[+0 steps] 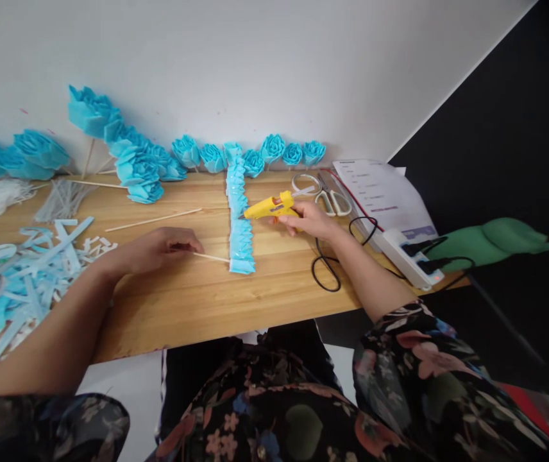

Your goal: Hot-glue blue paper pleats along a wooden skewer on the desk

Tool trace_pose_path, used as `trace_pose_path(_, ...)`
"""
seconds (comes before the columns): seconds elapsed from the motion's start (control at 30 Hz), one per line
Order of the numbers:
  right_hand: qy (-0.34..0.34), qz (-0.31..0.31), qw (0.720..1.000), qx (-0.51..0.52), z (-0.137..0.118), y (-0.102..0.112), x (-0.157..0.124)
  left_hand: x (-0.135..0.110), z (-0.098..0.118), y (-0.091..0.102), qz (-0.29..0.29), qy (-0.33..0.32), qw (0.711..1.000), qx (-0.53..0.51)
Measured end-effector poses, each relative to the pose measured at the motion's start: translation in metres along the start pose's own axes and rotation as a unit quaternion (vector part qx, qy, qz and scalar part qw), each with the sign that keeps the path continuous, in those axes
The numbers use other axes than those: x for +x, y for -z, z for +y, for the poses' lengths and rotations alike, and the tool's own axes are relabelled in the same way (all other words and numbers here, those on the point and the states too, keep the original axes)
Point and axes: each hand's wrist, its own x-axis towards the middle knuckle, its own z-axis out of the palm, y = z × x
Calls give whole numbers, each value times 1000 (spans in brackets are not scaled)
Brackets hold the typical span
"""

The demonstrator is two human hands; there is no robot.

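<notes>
My right hand (309,220) is closed around a yellow glue gun (270,206), whose nozzle points left at a long strip of folded blue ribbon (238,221) lying on the wooden table (274,289). My left hand (161,249) pinches a thin wooden stick (211,258) whose far end touches the strip's lower end. The glue gun's black cord (326,271) loops on the table below my right wrist.
Finished blue ribbon roses (135,160) line the wall at the back. Blue ribbon scraps (19,269) pile at the left. Scissors (329,197), a tape roll (306,183), papers (385,192) and a white power strip (406,256) sit at the right. Another stick (154,219) lies mid-table.
</notes>
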Motion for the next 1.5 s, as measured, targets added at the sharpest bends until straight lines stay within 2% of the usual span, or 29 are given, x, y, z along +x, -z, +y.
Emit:
trace_pose_path(0.47,-18,-35,997,-60,-17,-9,-2,0,0,1,4,4,1000,5)
trace_pose_path(0.8,-18,-15,997,-79,-11,-11,-1,0,-6,1,10,10,1000,3)
trace_pose_path(1.17,16,2,1000,13,-5,-3,-2,-3,-14,2,7,3,1000,-1)
trace_pose_path(1.5,-34,-37,995,-87,-12,-7,-3,-4,-12,1,10,-8,1000,-7)
